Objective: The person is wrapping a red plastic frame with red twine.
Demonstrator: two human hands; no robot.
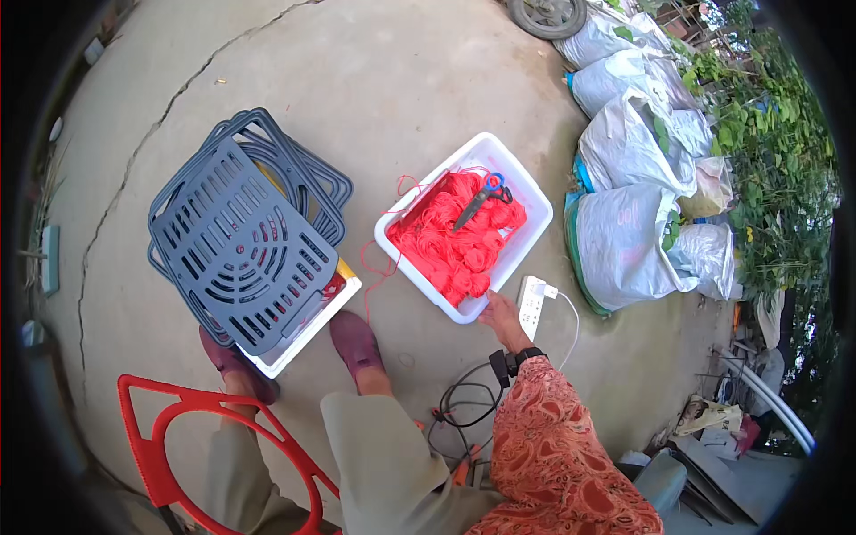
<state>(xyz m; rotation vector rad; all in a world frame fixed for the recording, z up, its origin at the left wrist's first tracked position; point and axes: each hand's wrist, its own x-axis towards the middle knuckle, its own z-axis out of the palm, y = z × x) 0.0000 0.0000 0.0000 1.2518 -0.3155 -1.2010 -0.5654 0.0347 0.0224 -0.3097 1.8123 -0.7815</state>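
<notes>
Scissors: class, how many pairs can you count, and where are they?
1: the scissors lie on the red yarn inside the white plastic tub; others could be hidden beneath the yarn.

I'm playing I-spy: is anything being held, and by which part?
The right hand is at the near corner of the white tub, but whether it grips there can't be told. The left hand is out of view.

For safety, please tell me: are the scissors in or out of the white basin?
In: the scissors lie on the red yarn inside the white basin.
</notes>
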